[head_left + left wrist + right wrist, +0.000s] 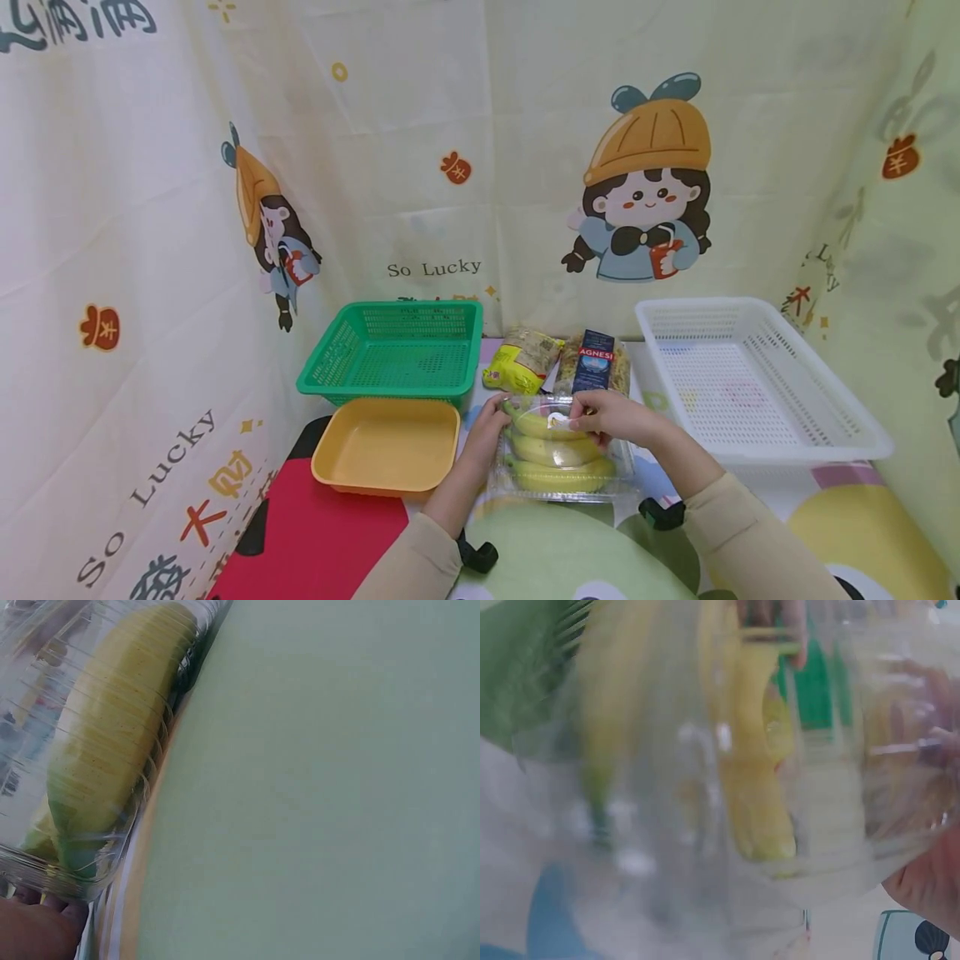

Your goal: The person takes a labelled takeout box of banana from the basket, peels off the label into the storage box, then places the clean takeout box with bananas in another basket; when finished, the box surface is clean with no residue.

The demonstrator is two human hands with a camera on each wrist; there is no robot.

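Two baskets are set out: a white basket (731, 387) at the right, a green basket (393, 371) at the left rear. One orange tray (390, 450) is placed before the green basket. One clear box (624, 479), closed over yellow bananas (558, 477), is positioned to the tray's right. One pasta bag (596, 362) and one yellow bag (521, 362) are ranged behind the box. The box's left edge is gripped by the left hand (483, 433). One white label (557, 421), on the lid, is touched by the right hand (615, 417), fingers bent; whether it is pinched cannot be told.
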